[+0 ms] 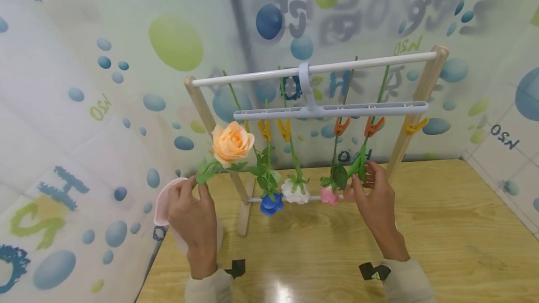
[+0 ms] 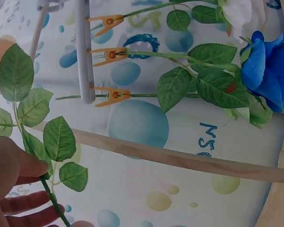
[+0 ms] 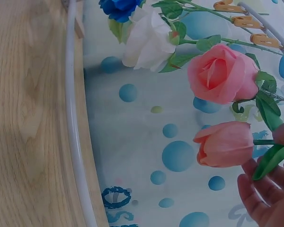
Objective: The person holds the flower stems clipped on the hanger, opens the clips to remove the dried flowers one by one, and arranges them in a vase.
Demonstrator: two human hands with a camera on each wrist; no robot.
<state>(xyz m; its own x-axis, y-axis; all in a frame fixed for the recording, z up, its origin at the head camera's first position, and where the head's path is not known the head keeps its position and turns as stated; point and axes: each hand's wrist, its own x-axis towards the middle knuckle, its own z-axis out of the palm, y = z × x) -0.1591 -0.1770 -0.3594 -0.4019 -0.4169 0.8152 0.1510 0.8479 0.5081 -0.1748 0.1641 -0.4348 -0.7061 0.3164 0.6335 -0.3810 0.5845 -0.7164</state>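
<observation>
The peach-coloured artificial rose (image 1: pixel 232 142) stands upright above the left end of the rack, held by its green leafy stem (image 2: pixel 49 196), which the left hand (image 1: pixel 193 209) pinches between thumb and fingers near the table's left edge. Behind that hand a pale pink plastic container (image 1: pixel 162 205) sits at the table's left edge.

The right hand (image 1: pixel 374 200) is closed around the green stem (image 1: pixel 360 162) of a salmon-pink artificial tulip (image 3: pixel 226 144), which hangs head-down from an orange clothes peg (image 1: pixel 373 126); in the wrist view the fingers curl round the stem just beside the bloom.

Just left of the tulip hangs a pink artificial rose (image 3: pixel 221 73), then a white artificial rose (image 3: pixel 146 40) and a blue artificial rose (image 2: pixel 270 75), all head-down, their stems clipped in orange and yellow pegs on a white plastic peg hanger (image 1: pixel 330 109). The hanger hooks over the white top rail (image 1: pixel 316 68) of a small rack with slanted pale wooden legs (image 1: pixel 204 111) and a white lower bar (image 3: pixel 75 137). The rack stands toward the far edge of the light wooden table (image 1: pixel 442 237), against a white curtain printed with blue and green bubbles (image 1: pixel 84 83).

Two black clips (image 1: pixel 374 271) show at the cream sleeves near the table's near edge.
</observation>
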